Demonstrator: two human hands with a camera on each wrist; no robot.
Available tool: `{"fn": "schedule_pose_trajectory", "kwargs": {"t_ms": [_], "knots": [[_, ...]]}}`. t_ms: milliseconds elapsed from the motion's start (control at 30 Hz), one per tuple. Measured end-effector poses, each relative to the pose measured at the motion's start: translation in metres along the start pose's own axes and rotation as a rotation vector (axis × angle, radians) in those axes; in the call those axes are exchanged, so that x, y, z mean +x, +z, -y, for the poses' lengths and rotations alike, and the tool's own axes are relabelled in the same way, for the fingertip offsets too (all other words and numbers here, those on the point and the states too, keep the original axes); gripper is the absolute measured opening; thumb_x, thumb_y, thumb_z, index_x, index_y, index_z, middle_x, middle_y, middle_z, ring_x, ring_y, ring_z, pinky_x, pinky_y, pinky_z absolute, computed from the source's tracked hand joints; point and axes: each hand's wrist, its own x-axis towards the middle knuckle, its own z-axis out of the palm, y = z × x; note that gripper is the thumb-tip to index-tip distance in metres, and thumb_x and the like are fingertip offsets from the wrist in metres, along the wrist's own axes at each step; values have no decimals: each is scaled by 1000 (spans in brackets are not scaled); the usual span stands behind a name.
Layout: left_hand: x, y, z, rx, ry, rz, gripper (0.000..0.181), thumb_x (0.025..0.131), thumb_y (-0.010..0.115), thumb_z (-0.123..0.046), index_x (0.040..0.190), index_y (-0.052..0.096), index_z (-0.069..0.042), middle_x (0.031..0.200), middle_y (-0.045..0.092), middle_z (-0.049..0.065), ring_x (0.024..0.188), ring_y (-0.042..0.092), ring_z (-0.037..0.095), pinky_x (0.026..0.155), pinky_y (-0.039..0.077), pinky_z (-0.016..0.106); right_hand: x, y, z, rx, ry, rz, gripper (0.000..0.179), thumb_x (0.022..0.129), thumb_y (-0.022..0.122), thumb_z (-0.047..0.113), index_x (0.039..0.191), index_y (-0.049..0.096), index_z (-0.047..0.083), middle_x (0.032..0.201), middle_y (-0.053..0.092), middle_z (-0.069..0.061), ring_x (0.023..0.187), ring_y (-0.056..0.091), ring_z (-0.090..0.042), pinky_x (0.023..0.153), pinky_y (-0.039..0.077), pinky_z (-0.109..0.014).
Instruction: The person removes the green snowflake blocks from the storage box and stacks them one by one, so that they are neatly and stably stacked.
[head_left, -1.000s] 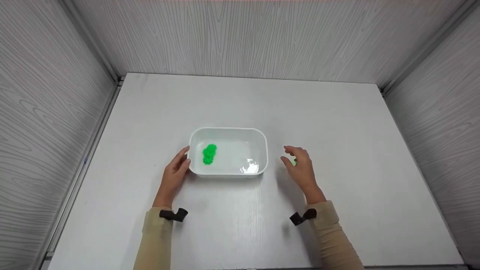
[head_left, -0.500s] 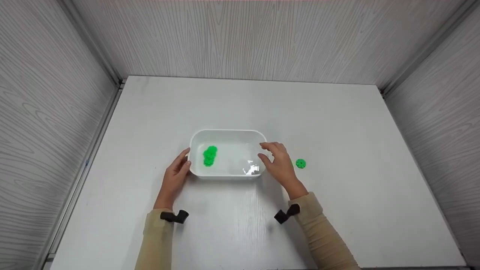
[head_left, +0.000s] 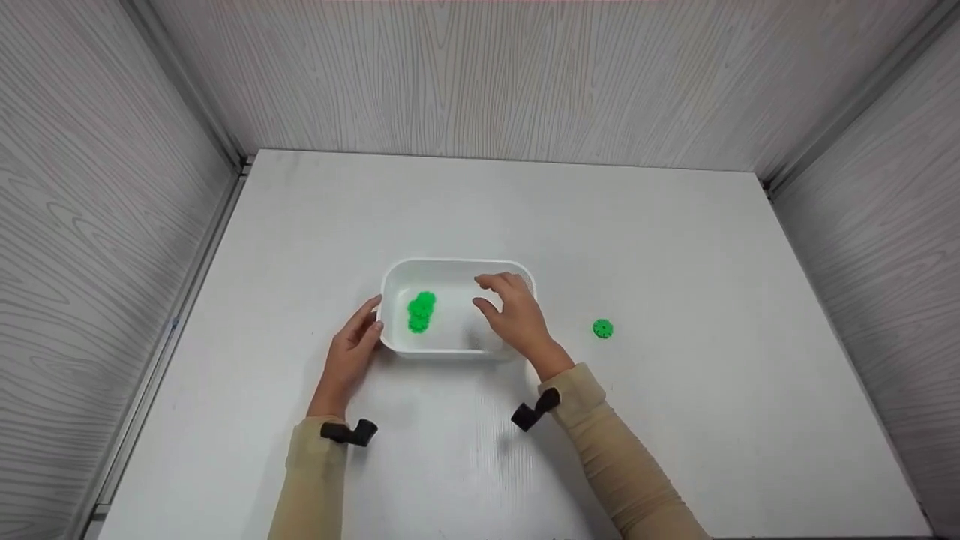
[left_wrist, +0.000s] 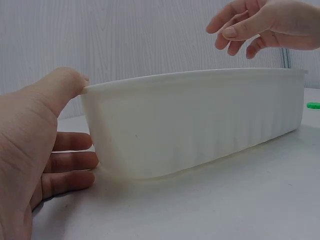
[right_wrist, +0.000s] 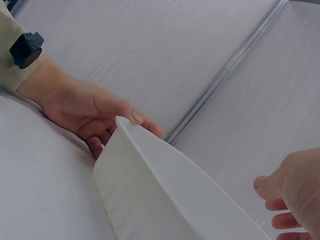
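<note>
At the white plastic tub's [head_left: 457, 354] left end, my left hand [head_left: 351, 358] rests with its thumb at the rim and its fingers against the outer wall. Inside the tub, toward the left, lies a small overlapping group of green notched plastic discs [head_left: 420, 311]. My right hand [head_left: 517, 313] hovers over the tub's right part. Its thumb and fingers are apart, and nothing shows between them; in the left wrist view, the same right hand [left_wrist: 270, 25] is above the rim. One more green notched disc [head_left: 602, 328] lies on the table, right of the tub.
The white table [head_left: 675, 420] has pale wood-grain panels [head_left: 480, 82] behind it and at both sides. Both wrists carry small black cameras, the right camera [head_left: 535, 409] being near the tub's front right side.
My right hand has moved left, from over the green disc on the table to above the tub, leaving that disc uncovered. My left hand has stayed at the tub's end.
</note>
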Motion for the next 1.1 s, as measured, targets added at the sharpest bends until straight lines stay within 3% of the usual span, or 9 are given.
{"fn": "schedule_pose_trajectory", "kwargs": {"t_ms": [333, 467, 700, 833, 1100], "knots": [[-7, 2, -29, 15, 20, 47, 46, 96, 52, -25, 141, 43, -19, 124, 55, 18, 101, 53, 35, 78, 47, 28, 18, 25, 6, -36, 27, 127, 33, 88, 66, 13, 119, 60, 7, 103, 63, -6, 97, 53, -23, 80, 46, -36], [-9, 2, -31, 25, 21, 55, 46, 97, 51, -24, 141, 42, -15, 125, 54, 18, 102, 52, 36, 78, 46, 28, 24, 37, 6, -73, 52, 216, 35, 88, 65, 16, 122, 59, 9, 108, 61, -5, 100, 53, -22, 81, 46, -35], [-9, -1, -34, 35, 9, 50, 46, 97, 51, -23, 141, 42, -18, 127, 53, 18, 104, 52, 34, 82, 46, 37, 40, 56, 13, -136, 26, 358, 46, 87, 67, 20, 130, 53, 12, 121, 55, -6, 110, 49, -23, 90, 42, -33], [-8, -2, -32, 24, -10, 56, 46, 97, 51, -24, 142, 41, -19, 130, 51, 17, 108, 52, 32, 85, 46, 36, 48, 64, 15, -175, 43, 396, 43, 86, 68, 20, 127, 56, 13, 120, 57, -4, 110, 49, -22, 92, 41, -33], [0, -3, -4, -8, -12, 36, 45, 94, 54, -34, 138, 45, -32, 128, 54, 10, 107, 54, 26, 80, 46, 29, 55, 77, 14, -195, 125, 463, 41, 87, 67, 22, 126, 58, 15, 123, 56, -3, 113, 49, -21, 94, 40, -35]]}}
